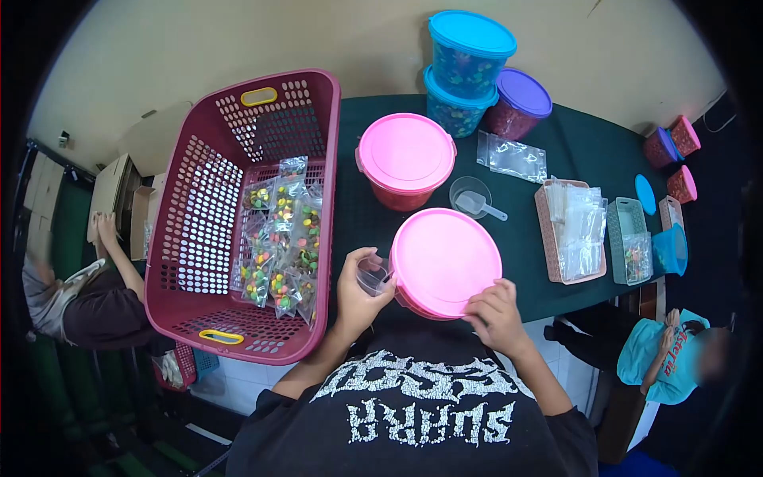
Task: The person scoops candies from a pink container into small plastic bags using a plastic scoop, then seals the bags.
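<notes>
My left hand point(359, 296) is closed around a small clear plastic cup point(371, 276), held against the left side of a tub. The tub carries a round pink lid point(447, 261), which covers its top and hides what is inside. On the lid's lower right edge, my right hand point(497, 316) grips the rim with bent fingers. Just behind it stands a second pink-lidded tub point(407, 155). Beside that one, a clear bowl point(459, 189) has a translucent scoop point(482, 205) resting in it.
At left, a large maroon basket point(330, 199) holds several bags of colourful pieces point(282, 254). Blue-lidded tubs point(469, 60) and a purple-lidded tub point(523, 95) stand behind. Flat clear bags point(513, 157) and a tray of bags point(548, 238) lie right. People sit at both sides.
</notes>
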Action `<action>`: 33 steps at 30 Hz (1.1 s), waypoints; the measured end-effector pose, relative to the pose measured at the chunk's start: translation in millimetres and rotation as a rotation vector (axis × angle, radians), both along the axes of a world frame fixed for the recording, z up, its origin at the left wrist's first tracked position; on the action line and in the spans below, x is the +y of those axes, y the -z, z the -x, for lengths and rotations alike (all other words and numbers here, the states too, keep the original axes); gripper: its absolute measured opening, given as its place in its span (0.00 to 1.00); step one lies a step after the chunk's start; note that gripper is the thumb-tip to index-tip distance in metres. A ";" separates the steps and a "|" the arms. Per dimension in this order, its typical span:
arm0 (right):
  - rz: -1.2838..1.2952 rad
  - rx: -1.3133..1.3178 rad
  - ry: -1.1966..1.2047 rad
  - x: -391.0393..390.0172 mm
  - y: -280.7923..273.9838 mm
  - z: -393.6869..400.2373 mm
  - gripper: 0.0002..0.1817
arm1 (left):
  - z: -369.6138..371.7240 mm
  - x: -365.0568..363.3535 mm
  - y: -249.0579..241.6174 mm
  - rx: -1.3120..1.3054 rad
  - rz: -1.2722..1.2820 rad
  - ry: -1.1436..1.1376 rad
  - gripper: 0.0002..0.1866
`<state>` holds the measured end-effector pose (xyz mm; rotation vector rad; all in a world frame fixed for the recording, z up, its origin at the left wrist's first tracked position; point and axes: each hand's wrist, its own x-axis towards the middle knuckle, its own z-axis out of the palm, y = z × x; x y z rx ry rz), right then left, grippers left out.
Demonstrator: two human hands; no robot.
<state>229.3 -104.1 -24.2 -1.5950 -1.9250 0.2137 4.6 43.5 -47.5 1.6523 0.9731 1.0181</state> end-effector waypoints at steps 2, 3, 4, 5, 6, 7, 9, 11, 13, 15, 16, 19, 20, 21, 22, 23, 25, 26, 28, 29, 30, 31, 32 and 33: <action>-0.027 -0.011 0.013 8.5 -13.2 -2.6 0.08 | 2.7 -1.0 4.2 -0.025 0.007 -0.016 0.29; -0.041 -0.051 0.022 18.0 -17.7 -5.7 0.08 | 4.1 -1.1 6.8 -0.033 0.035 -0.018 0.29; -0.056 -0.091 0.030 28.9 -21.2 -9.2 0.08 | 5.4 -1.9 9.4 -0.041 0.063 -0.021 0.29; -0.078 -0.147 0.024 43.8 -18.8 -13.9 0.08 | 6.6 -2.7 11.3 -0.043 0.064 -0.023 0.29; -0.122 -0.175 0.024 61.4 -12.0 -18.8 0.08 | 7.5 -2.7 13.0 -0.040 0.084 -0.029 0.29; -0.169 -0.201 0.022 80.8 -5.2 -22.9 0.08 | 8.9 -2.2 14.3 -0.035 0.102 -0.038 0.29; -0.221 -0.248 0.016 120.1 0.2 -26.6 0.09 | 13.3 -1.4 16.4 0.035 0.080 -0.025 0.30; -0.254 -0.251 0.014 157.5 11.3 -28.8 0.08 | 16.8 -1.1 20.5 0.137 0.066 -0.008 0.31; -0.255 -0.241 0.008 183.5 19.9 -30.7 0.08 | 20.8 -2.6 26.9 0.161 0.079 -0.013 0.31; -0.219 -0.255 0.023 201.4 30.6 -30.7 0.07 | 23.8 -5.6 32.0 0.198 0.087 -0.024 0.31; -0.223 -0.249 0.017 206.7 36.1 -29.9 0.07 | 24.8 -6.6 33.3 0.203 0.085 -0.031 0.31; -0.211 -0.242 0.017 214.3 47.5 -27.3 0.06 | 27.4 -10.3 35.5 0.229 0.110 -0.017 0.30; -0.189 -0.234 0.020 215.4 50.0 -27.1 0.07 | 28.1 -11.2 34.9 0.234 0.112 -0.022 0.30; -0.167 -0.228 0.022 216.1 50.9 -27.1 0.07 | 28.0 -11.8 31.9 0.254 0.155 -0.021 0.30; -0.166 -0.224 0.019 217.3 51.1 -28.7 0.07 | 27.6 -11.8 30.3 0.274 0.199 -0.018 0.30; -0.170 -0.250 0.012 218.0 51.0 -31.7 0.09 | 27.3 -11.5 31.2 0.277 0.202 -0.021 0.30; -0.166 -0.271 0.010 215.3 41.3 -36.3 0.10 | 27.5 -9.9 33.4 0.277 0.218 -0.003 0.30; -0.207 -0.193 0.071 211.9 34.9 -41.3 0.13 | 27.2 -9.3 32.9 0.283 0.223 0.003 0.30; -0.245 -0.091 0.248 204.3 34.7 -56.7 0.16 | 24.8 -7.5 30.7 0.311 0.223 0.013 0.30; -0.180 -0.085 0.345 198.9 41.1 -70.7 0.17 | 23.6 -6.7 31.4 0.290 0.248 0.020 0.30; -0.112 -0.078 0.441 192.1 50.1 -84.9 0.18 | 22.6 -6.3 33.7 0.295 0.251 0.026 0.30; -0.002 -0.152 0.534 183.3 59.3 -97.5 0.19 | 21.3 -5.2 36.4 0.287 0.248 0.028 0.30; 0.109 -0.228 0.624 173.2 68.4 -109.4 0.21 | 19.5 -4.0 38.1 0.278 0.244 0.030 0.30; 0.276 -0.293 0.694 162.5 74.2 -117.4 0.24 | 18.0 -3.0 37.5 0.280 0.250 0.035 0.30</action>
